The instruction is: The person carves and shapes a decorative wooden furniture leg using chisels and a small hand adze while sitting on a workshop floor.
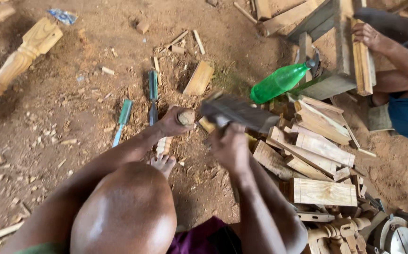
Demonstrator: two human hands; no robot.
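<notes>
My left hand (pixel 175 122) is closed around a wooden-handled chisel (pixel 186 117) held upright over the dirt floor; only the round butt of the handle shows. My right hand (pixel 230 146) grips a dark mallet (pixel 240 112), whose blurred head hangs just right of the chisel's butt. My bare knee (pixel 128 207) and foot (pixel 162 162) sit below the left hand. The piece under the chisel is hidden by my hands.
Two green-handled chisels (pixel 153 87) (pixel 125 114) lie on the ground to the left. A green plastic bottle (pixel 279 82) lies beyond a heap of wooden offcuts (pixel 314 150) at right. Another person's hand (pixel 368 35) holds a wooden frame (pixel 361 61) top right. A turned wooden leg (pixel 18 61) lies top left.
</notes>
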